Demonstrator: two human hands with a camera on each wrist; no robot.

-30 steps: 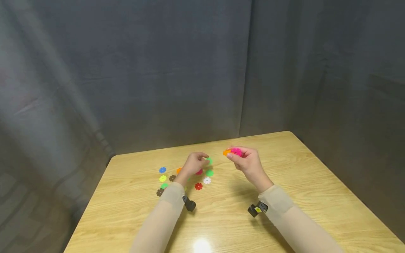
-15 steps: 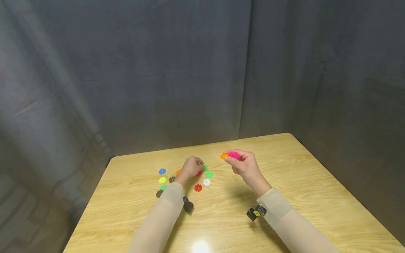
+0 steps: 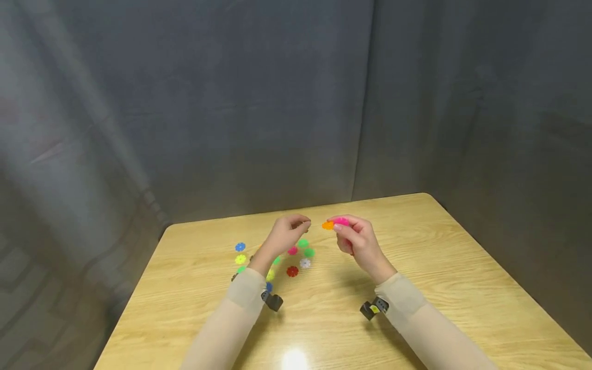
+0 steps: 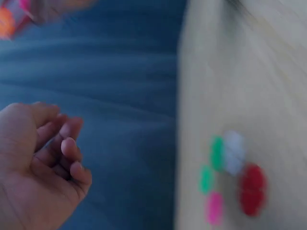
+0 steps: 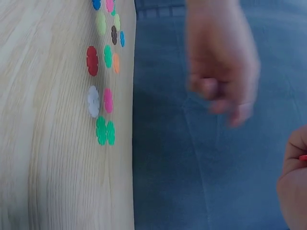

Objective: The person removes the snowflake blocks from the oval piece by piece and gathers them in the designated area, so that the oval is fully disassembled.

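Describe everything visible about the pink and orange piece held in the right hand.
The pink and orange piece looks like two small flower-shaped plastic discs joined together, the orange one sticking out toward the left hand. The right hand pinches it by the pink disc, raised above the wooden table, apart from the loose discs lying there. Finer detail is too small to tell.

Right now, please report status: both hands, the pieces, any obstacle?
Right hand pinches joined pink and orange pieces. Left hand raised, fingers curled, apparently empty. Loose discs on table. Nothing between hands.
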